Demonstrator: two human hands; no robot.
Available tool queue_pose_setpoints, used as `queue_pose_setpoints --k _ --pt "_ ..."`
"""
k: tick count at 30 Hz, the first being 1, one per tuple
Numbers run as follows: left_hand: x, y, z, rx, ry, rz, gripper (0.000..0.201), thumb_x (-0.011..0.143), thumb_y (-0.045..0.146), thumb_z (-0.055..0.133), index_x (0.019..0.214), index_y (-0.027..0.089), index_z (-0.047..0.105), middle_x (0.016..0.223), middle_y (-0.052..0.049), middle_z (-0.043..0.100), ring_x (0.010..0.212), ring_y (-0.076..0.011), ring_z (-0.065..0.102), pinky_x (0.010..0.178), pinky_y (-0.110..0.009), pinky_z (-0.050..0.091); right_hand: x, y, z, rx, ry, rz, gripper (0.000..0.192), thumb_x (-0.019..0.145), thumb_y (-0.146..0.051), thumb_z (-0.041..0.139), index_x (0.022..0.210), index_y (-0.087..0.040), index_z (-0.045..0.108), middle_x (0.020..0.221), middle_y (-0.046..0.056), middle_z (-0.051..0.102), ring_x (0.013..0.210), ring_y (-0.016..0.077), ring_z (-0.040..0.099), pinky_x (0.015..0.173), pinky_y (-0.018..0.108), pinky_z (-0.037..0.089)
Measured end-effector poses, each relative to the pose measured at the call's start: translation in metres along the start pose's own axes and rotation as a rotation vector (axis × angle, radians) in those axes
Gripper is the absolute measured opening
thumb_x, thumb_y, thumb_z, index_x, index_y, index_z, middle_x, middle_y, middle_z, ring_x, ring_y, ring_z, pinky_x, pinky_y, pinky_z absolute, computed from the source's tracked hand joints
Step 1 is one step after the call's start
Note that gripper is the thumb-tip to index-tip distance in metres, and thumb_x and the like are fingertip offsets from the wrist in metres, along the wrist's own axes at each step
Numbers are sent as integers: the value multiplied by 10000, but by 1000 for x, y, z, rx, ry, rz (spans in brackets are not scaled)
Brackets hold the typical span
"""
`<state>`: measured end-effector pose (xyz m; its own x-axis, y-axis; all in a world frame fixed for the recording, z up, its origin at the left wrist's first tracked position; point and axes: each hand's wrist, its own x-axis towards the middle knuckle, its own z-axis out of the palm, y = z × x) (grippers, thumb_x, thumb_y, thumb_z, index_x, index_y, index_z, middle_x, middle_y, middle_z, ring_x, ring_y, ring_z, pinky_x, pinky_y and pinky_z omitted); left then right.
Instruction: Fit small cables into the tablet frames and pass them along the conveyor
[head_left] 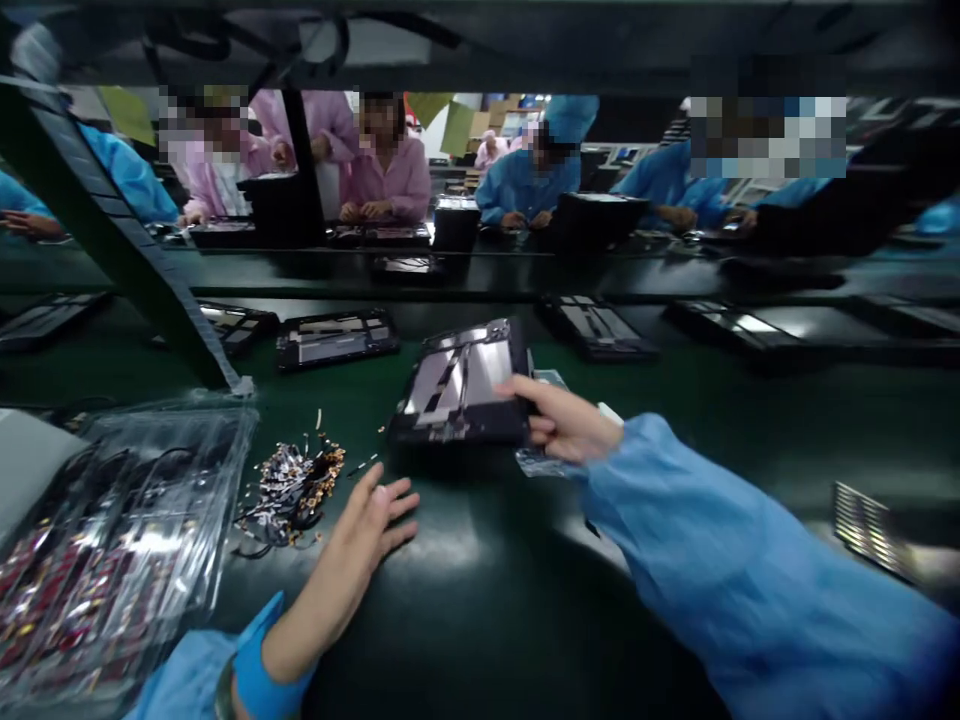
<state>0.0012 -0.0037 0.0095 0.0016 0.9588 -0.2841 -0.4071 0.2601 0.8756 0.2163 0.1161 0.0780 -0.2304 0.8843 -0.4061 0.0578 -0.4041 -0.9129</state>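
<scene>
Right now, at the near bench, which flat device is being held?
The tilted device at the centre, gripped by the right hand's fingers; the other devices on that bench lie farther back, untouched.

The device is black and silver, the table green.

- Bare desk opens just right of the left hand, a free path sideways.
- Left of that hand, a pile of small parts and then a plastic tray block low passage.
- Ahead of it, the device in the right hand obstructs.
- Right of the right hand, the desk is open.
</scene>
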Motion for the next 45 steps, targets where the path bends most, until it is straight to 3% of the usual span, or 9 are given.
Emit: queue_pose_setpoints --k 4,7,9,13,19,27,34,37,45 --pt "-8 8 7 -37 100 -20 593 652 468 768 1122 186 542 977 -58 660 780 -192 648 619 -302 567 -59 46 13 -15 -84 39 346 718 -488 678 752 -187 511 479 -80 460 337 19 201 326 165 136" --pt "-13 16 -4 -2 216 -16 575 564 375 830 1054 179 602 869 -19 668 674 -153 625 547 -228 529 -83 64 -7 -248 -208 -33 430 739 -578 631 712 -152 582 538 17 599 365 40 280 358 195 174" --pt "-16 22 -13 11 236 -35 596 534 359 835 1065 188 623 925 -33 688 754 -191 651 610 -240 541 -95 69 -33 -280 -82 -153 453 762 -583 605 630 -150 606 510 31 588 386 59 306 378 213 227" --pt "-25 32 -28 92 222 -121 559 533 356 801 1048 196 654 904 -43 708 775 -237 668 643 -273 544 -110 78 -82 122 383 -421 350 736 -518 640 594 -198 630 755 51 662 549 118 496 493 247 426" --pt "-24 25 -42 367 71 -278 449 625 462 737 976 207 623 774 -12 661 673 -198 628 605 -273 496 -95 110 -96 110 550 -425 488 708 -695 597 673 -211 641 716 60 670 490 128 555 438 265 483" --pt "-3 18 -48 984 86 110 418 649 621 630 735 212 620 693 -5 582 629 -170 515 575 -262 404 -54 135 -89 -106 543 -505 413 627 -553 754 842 -214 656 853 58 690 814 243 673 821 455 538" --pt "0 6 -54 1403 19 645 403 787 566 534 978 238 669 1091 -80 607 1079 -277 531 942 -426 403 -35 141 -93 -259 577 -552 360 701 -526 688 859 -203 681 872 71 688 793 241 641 808 444 498" --pt "-2 -1 -44 1487 -109 620 365 844 517 493 1037 247 643 1053 -59 632 1024 -250 553 878 -402 421 -34 141 -91 -292 590 -569 319 719 -496 675 843 -202 684 880 66 685 821 236 627 831 431 473" --pt "-2 -3 -35 1515 -143 525 336 857 490 493 1038 246 636 999 -65 656 982 -259 552 841 -394 373 -36 135 -85 -303 590 -586 262 730 -452 673 821 -207 686 880 44 685 875 214 617 858 389 456"
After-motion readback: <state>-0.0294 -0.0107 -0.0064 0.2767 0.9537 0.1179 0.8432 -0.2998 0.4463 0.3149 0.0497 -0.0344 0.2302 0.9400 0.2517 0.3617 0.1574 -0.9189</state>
